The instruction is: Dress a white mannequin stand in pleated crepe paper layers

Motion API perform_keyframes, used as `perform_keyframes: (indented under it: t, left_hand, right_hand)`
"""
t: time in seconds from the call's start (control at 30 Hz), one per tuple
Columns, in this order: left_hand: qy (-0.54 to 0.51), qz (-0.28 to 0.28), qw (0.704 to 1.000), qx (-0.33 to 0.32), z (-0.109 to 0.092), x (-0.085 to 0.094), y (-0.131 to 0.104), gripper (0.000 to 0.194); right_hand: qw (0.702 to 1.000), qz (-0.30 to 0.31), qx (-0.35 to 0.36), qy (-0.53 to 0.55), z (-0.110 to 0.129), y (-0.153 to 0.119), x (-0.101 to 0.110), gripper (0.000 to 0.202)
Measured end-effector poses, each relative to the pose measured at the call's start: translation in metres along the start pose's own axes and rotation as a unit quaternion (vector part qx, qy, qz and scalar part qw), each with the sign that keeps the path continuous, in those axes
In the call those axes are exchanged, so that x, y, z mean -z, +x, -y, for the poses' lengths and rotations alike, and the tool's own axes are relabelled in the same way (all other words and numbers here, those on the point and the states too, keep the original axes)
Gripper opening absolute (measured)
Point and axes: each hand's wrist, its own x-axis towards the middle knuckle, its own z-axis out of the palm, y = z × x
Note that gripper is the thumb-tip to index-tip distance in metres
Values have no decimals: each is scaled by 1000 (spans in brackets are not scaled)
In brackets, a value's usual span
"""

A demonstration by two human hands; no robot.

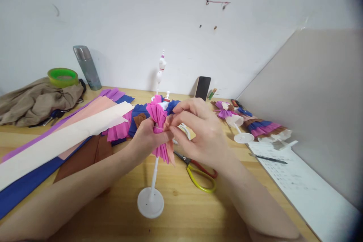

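Note:
Pleated pink crepe paper (157,114) is gathered at its middle and fans out above and below. My left hand (147,136) is closed around that gathered middle, thumb across the front. A peach crepe paper strip (170,152) lies against the pink paper's right side. My right hand (202,134) has its fingertips pinched together at the peach strip's upper part, close to my left thumb. Behind or under the papers rises a white plastic stand (151,202) with a round base; whether the papers are attached to it is hidden. Scissors (200,174) with red and yellow handles lie below my right hand.
At left lie long crepe strips (65,132), a brown cloth (36,102) and green tape (62,77). A flask (87,68) and phone (202,87) stand by the wall. At right are a paper-dressed figure (263,126), a pen (269,158) and a written sheet (297,185).

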Motion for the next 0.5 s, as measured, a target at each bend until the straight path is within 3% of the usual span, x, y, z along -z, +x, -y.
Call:
perform_keyframes:
  t: [0.13,0.33,0.5]
  left_hand:
    - [-9,6,1000,-4,-3,-1,-1,25]
    - [3,-4,1000,-30,2,1,0,14]
    - [3,1,1000,-20,0,1,-1,16]
  right_hand:
    - [999,-24,-43,-13,4,-1,2,17]
    - [995,-17,-69,-77,10,-4,-11,19]
    - [994,-24,-96,38,12,-4,-10,18]
